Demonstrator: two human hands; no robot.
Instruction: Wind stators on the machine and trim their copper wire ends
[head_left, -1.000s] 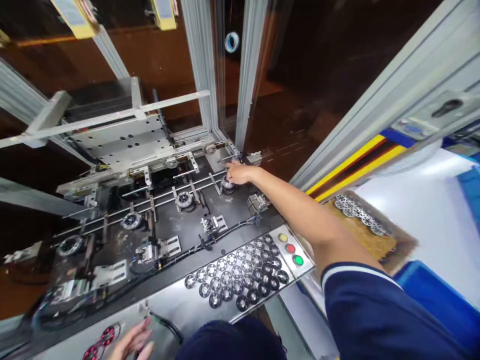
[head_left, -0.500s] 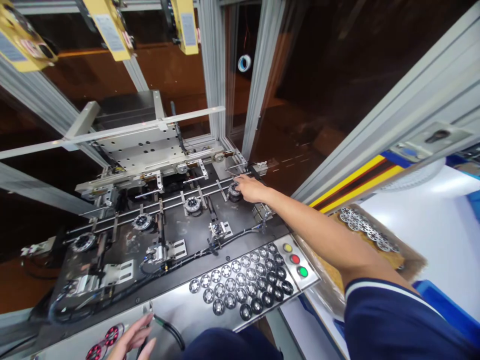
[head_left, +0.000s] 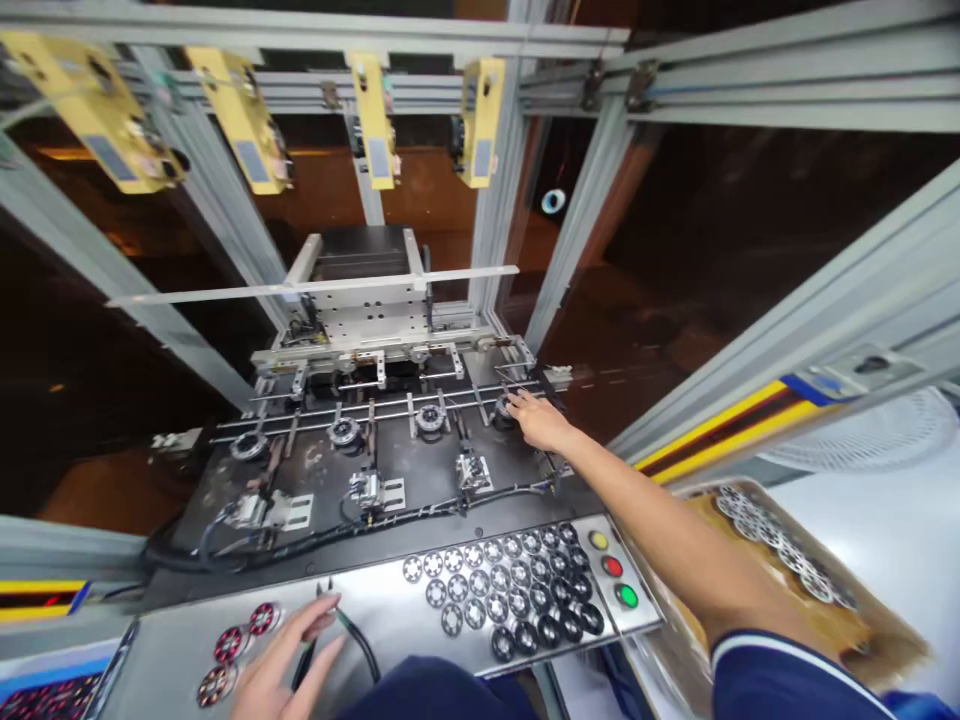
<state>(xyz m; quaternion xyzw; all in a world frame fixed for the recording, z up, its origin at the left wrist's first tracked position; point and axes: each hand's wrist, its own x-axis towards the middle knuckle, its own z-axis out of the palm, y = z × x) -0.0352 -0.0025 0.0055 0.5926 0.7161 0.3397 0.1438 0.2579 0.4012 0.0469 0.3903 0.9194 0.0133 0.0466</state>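
My right hand (head_left: pixel 538 418) reaches to the rightmost station of the machine. Its bent fingertips are at the dark round stator (head_left: pixel 504 412) there, partly covering it. Other stations hold similar slotted stators, such as one in the middle (head_left: pixel 430 420) and one at the far left (head_left: pixel 249 446). My left hand (head_left: pixel 289 655) is low at the front, thumb and fingers apart, over dark-handled pliers (head_left: pixel 356 640) that lie on the metal panel. One handle passes between thumb and fingers. Beside this hand are stators wound in reddish wire (head_left: pixel 231 643).
Rows of bare stators (head_left: pixel 497 606) stand on the metal panel (head_left: pixel 390 610), next to yellow, red and green buttons (head_left: pixel 613 566). A box (head_left: pixel 885 625) of metal rings sits right. Yellow units (head_left: pixel 373 120) hang overhead. A yellow-black bar (head_left: pixel 720 425) edges the frame.
My view has tilted up and turned left, so more of the overhead frame shows. My right hand stays at the rightmost station; my left hand remains by the pliers.
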